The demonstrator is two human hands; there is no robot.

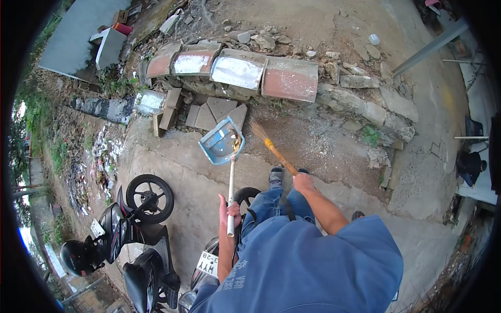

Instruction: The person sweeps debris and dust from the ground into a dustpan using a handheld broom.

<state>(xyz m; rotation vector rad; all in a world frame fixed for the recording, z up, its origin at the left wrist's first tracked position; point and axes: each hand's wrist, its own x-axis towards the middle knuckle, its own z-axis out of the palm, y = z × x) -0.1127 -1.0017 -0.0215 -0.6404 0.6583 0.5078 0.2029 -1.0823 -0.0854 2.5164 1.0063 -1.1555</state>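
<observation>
My left hand (229,211) is closed around the white pole handle (231,190) of a blue dustpan (218,141). Some leaves and debris lie inside the pan, towards its right side. In my right hand (302,181) is a straw broom (271,148) with an orange-yellow binding, gripped at its handle end. The bristles point up and left, a short way to the right of the dustpan and apart from it. Flat stone slabs (214,112) lie just beyond the pan.
Curved tiles (237,69) and rubble edge the raised bed ahead. Two motorbikes stand at the left, one with a black front wheel (150,199), another close beside my left arm. A person (470,168) is at the far right. Litter covers the left slope.
</observation>
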